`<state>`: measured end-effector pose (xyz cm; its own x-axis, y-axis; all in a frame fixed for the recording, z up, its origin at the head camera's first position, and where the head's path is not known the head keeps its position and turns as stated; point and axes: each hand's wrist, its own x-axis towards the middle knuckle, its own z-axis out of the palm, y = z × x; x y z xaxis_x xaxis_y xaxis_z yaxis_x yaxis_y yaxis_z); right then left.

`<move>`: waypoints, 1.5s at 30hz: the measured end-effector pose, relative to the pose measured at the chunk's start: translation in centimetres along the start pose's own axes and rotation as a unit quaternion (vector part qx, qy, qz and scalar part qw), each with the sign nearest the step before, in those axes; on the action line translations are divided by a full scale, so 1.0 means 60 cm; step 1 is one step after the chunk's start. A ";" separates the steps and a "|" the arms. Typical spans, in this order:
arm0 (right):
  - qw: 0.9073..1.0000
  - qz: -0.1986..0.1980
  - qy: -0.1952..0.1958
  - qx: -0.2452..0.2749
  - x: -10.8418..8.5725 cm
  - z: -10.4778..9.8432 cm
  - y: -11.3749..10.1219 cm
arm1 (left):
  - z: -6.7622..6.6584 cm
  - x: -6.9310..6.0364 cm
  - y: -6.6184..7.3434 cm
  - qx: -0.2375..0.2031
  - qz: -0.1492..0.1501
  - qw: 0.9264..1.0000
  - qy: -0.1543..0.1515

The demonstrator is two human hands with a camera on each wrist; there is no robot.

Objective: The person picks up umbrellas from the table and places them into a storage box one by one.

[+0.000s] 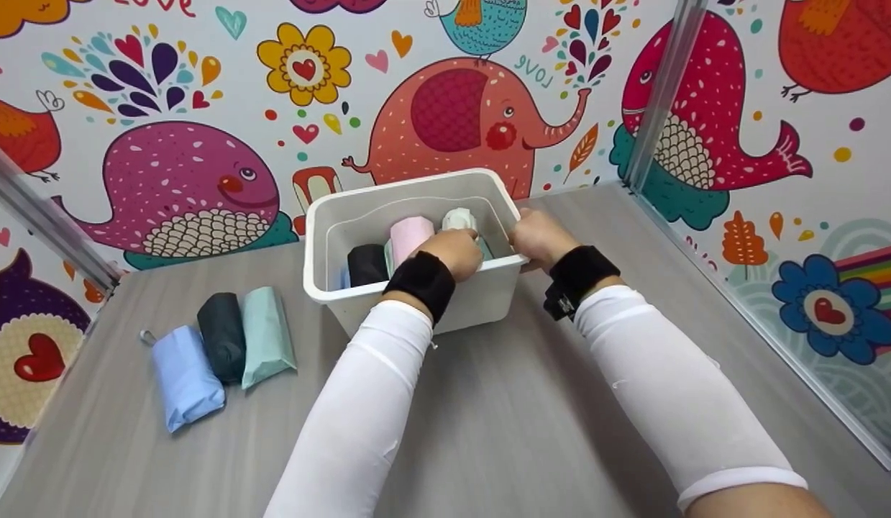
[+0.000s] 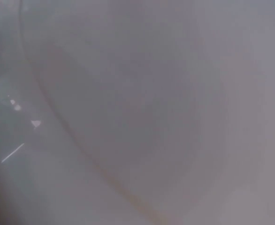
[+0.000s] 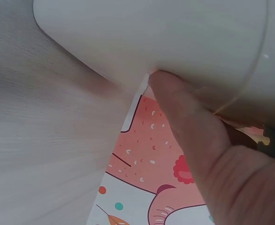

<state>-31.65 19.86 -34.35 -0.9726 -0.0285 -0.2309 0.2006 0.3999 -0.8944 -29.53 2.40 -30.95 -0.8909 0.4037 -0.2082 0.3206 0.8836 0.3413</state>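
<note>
A white plastic bin (image 1: 445, 296) stands on the table, holding several soft fabric-covered bundles. My left hand (image 1: 456, 253) reaches over its near rim and grips a pale green bundle (image 1: 459, 218) in the right part; its fingertips are hidden. A pink bundle (image 1: 412, 236) and a black bundle (image 1: 367, 265) sit to the left of that hand. My right hand (image 1: 540, 236) holds the bin's right rim. In the right wrist view, a finger (image 3: 189, 122) touches the bin's outer wall (image 3: 151, 33). The left wrist view is blurred, with a pale surface filling most of it.
Left of the bin, a blue bundle (image 1: 186, 378) with a small loop, a dark bundle (image 1: 222, 337) and a mint green bundle (image 1: 266, 337) lie side by side on the grey table (image 1: 488, 424). A wall with printed animals (image 1: 445, 137) rises behind the bin.
</note>
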 end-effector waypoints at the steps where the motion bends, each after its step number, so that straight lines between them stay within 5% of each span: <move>1: 1.000 -0.001 -0.001 0.000 0.000 0.000 0.001 | 0.000 0.000 0.000 0.006 0.001 1.000 -0.002; 18: 1.000 0.003 -0.005 -0.003 -0.003 0.000 -0.003 | -0.001 -0.002 0.002 0.046 -0.003 0.999 0.007; 37: 1.000 -0.007 0.006 -0.009 -0.001 0.001 -0.001 | 0.005 -0.002 -0.002 0.032 0.063 0.997 0.022; 45: 1.000 -0.014 0.007 -0.016 0.000 0.001 0.000 | 0.004 -0.007 -0.003 0.033 0.044 0.998 0.010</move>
<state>-31.63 19.83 -34.36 -0.9792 -0.0278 -0.2008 0.1698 0.4284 -0.8875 -29.11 2.11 -31.17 -0.8643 0.4759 -0.1625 0.4171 0.8590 0.2969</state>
